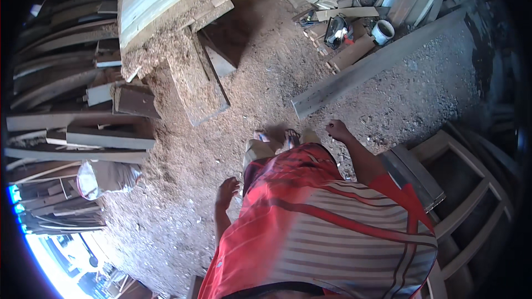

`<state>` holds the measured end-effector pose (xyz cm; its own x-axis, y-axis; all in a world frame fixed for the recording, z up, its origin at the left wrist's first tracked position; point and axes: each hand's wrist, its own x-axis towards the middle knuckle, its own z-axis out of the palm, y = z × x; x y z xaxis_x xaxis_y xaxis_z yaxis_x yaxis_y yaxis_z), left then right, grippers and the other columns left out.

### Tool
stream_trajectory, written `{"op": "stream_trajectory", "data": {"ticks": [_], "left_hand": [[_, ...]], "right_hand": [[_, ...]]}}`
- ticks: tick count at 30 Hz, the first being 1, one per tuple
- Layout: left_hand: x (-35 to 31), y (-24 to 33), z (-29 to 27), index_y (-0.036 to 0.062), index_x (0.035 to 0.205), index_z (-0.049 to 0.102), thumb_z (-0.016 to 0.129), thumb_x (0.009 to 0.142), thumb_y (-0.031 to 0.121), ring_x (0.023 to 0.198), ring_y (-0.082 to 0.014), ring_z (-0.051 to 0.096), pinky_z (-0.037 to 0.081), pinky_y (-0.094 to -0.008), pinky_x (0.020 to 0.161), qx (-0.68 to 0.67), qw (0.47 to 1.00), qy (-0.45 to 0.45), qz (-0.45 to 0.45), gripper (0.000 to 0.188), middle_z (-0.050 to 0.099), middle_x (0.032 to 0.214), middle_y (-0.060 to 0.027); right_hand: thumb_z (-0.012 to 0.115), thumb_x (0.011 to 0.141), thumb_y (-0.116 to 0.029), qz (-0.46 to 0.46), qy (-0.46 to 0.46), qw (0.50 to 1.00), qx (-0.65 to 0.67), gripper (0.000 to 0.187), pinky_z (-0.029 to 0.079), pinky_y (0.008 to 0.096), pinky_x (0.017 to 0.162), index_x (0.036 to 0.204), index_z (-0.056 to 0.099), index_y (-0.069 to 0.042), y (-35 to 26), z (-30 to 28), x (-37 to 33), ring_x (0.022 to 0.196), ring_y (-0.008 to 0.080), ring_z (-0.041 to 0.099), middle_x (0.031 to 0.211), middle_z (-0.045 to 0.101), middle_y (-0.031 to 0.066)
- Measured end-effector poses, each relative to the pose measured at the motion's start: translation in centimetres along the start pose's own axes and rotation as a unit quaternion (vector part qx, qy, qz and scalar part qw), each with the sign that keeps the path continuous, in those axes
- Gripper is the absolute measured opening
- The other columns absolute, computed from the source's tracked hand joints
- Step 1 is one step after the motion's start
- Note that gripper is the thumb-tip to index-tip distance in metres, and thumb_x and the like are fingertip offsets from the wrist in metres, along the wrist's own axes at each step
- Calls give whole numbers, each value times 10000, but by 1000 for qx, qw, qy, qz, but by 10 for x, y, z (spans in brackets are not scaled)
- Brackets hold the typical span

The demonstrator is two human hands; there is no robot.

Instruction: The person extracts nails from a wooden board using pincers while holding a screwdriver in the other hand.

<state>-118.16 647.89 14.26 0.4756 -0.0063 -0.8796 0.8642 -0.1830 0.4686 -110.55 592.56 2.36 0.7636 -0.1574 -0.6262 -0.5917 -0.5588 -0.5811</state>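
Both arms hang beside my body, over a dirt floor strewn with wood shavings. My left hand (228, 192) is low on the left, by my hip, with its fingers loosely bent and a little apart. Nothing shows in it. My right hand (338, 130) is farther forward on the right, its fingers curled in, and no object is visible there. The near end of a long grey board (377, 66) lies on the floor ahead of that hand. Ahead to the left, a broad pale plank (160, 3) rests on a shavings-covered work surface.
Stacked timber (111, 135) lines the left side, near a whitish container (108, 179). At far right, a white bucket (383, 32) stands by what looks like a power tool (338, 32) among offcuts. A wooden frame (471, 205) leans at near right. A slanting board (197, 80) juts out ahead.
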Motion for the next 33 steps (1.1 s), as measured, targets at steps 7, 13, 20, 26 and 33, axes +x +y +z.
{"op": "stream_trajectory", "data": {"ticks": [7, 13, 20, 26, 33], "left_hand": [[29, 88, -52, 44, 1370, 586, 617, 990, 434, 1122, -208, 655, 556, -369, 837, 106, 994, -19, 21, 546, 670, 1254, -90], [54, 165, -64, 51, 1330, 615, 660, 944, 468, 1219, -233, 603, 565, -432, 910, 210, 962, -169, -48, 570, 645, 1290, -108], [102, 165, -45, 60, 1300, 639, 636, 952, 517, 1215, -273, 597, 512, -479, 953, 176, 968, -102, -145, 574, 653, 1269, -130], [134, 198, -33, 58, 1291, 643, 634, 951, 517, 1210, -278, 602, 512, -474, 954, 162, 976, -25, -145, 571, 657, 1262, -137], [179, 333, 1, 55, 1280, 649, 631, 950, 516, 1205, -285, 607, 512, -469, 955, 181, 969, 67, -153, 567, 662, 1255, -145]], "right_hand": [[698, 897, -372, 108, -28, 986, 126, 381, 547, 358, 549, 905, 687, 9, -38, -18, 21, 663, 201, 674, 790, 696, 114], [705, 920, -389, 123, -38, 977, 171, 384, 573, 347, 587, 993, 680, -13, -76, -18, 21, 707, 197, 695, 812, 693, 120], [663, 956, -368, 127, -46, 978, 157, 402, 577, 352, 613, 1066, 659, 19, -117, -56, 88, 764, 201, 703, 906, 698, 117], [667, 923, -331, 79, -34, 993, 77, 360, 568, 372, 609, 977, 688, 24, -142, -104, 218, 710, 212, 708, 811, 703, 143], [647, 899, -406, 17, -39, 998, -43, 437, 537, 461, 885, 1074, 700, -8, -115, -139, 424, 1013, 392, 682, 1083, 696, 255]]}}
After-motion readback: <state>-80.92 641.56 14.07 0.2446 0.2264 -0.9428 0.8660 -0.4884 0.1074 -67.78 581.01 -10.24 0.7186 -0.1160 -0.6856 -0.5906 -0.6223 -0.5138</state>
